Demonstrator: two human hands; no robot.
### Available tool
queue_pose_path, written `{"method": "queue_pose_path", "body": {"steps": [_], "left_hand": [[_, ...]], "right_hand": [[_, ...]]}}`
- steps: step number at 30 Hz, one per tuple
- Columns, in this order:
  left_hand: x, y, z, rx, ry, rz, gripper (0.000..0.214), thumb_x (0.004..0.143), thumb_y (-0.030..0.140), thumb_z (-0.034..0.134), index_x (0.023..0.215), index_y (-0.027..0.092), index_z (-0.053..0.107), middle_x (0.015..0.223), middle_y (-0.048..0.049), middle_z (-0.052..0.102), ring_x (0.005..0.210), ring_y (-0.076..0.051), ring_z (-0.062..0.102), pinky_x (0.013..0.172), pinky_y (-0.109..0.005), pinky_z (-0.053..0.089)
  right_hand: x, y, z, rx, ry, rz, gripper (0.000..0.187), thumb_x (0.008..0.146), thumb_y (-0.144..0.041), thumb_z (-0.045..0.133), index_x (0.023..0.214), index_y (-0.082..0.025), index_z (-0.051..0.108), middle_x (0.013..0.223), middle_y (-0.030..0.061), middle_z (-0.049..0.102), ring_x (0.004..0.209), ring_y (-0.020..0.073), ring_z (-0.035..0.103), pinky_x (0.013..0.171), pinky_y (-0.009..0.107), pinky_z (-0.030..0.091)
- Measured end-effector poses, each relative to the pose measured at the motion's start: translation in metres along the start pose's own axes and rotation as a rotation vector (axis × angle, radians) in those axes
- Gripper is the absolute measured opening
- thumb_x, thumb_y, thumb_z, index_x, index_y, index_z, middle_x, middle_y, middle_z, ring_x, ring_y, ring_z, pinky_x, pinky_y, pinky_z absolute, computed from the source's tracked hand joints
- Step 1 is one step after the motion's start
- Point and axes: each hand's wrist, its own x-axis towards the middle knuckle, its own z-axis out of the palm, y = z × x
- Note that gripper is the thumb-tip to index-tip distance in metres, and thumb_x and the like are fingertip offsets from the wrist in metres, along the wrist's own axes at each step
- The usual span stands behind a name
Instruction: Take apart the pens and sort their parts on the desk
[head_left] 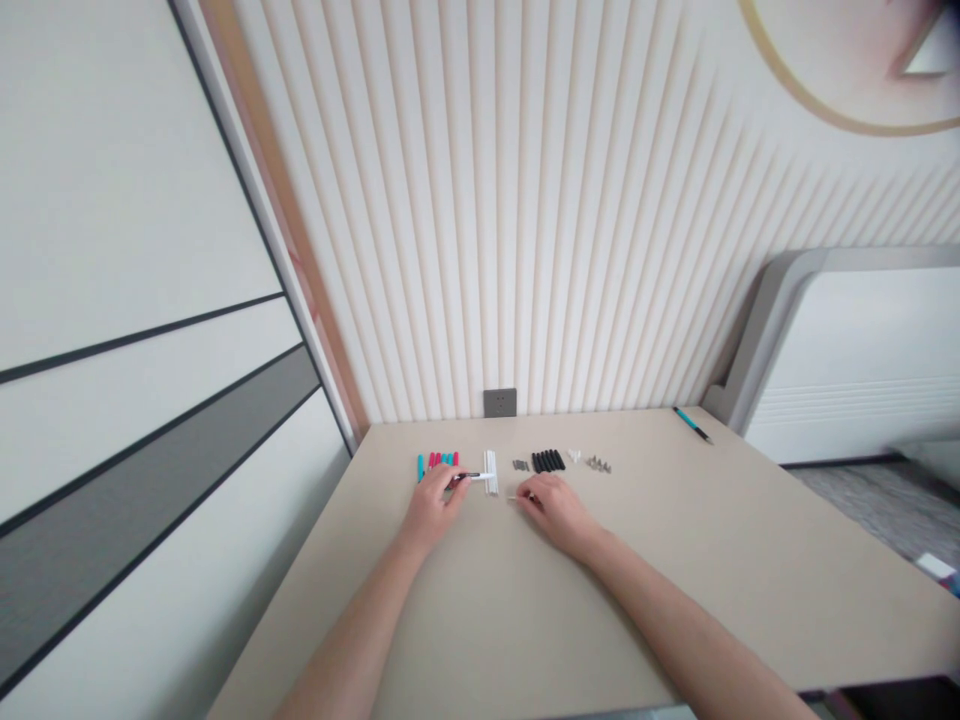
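My left hand (433,502) is closed in a pinch around a slim black-and-white pen part (472,476), whose white end points right over the row of white pen refills (490,472). Just behind that hand lie pink and teal pen barrels (438,460), partly covered by the fingers. My right hand (555,510) is closed near the tabletop, and the tip of a thin pale piece (513,498) sticks out to the left of its fingers; the rest is hidden. Beyond the right hand are black rubber grips (548,461) and small grey springs (521,465).
Small white pieces (574,456) and metal cone tips (598,464) lie right of the grips on the beige table (480,620). A teal-and-black pen (692,425) rests at the back right. Behind stands a ribbed wall with a socket (500,402); a cabinet (150,480) borders the left.
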Motion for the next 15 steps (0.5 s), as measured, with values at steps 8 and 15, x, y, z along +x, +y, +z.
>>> {"method": "queue_pose_path", "body": {"steps": [8, 15], "left_hand": [[0.0005, -0.0033, 0.0013, 0.035, 0.009, 0.024, 0.017, 0.095, 0.031, 0.051, 0.099, 0.020, 0.064, 0.083, -0.0039, 0.065, 0.078, -0.017, 0.061, 0.077, -0.031, 0.049], [-0.0014, -0.0096, 0.0039, 0.030, 0.034, -0.003, 0.018, 0.096, 0.028, 0.050, 0.104, 0.019, 0.062, 0.087, -0.0046, 0.066, 0.078, -0.016, 0.060, 0.078, -0.031, 0.050]], "right_hand": [[0.0007, 0.0031, -0.0046, 0.060, 0.060, 0.102, 0.021, 0.094, -0.024, 0.048, 0.100, -0.020, 0.068, 0.093, 0.0065, 0.071, 0.087, 0.0194, 0.063, 0.082, 0.032, 0.047], [0.0020, 0.0039, -0.0089, 0.070, 0.105, 0.076, 0.020, 0.094, -0.027, 0.048, 0.093, -0.019, 0.067, 0.092, 0.0064, 0.069, 0.087, 0.0190, 0.061, 0.079, 0.031, 0.047]]}}
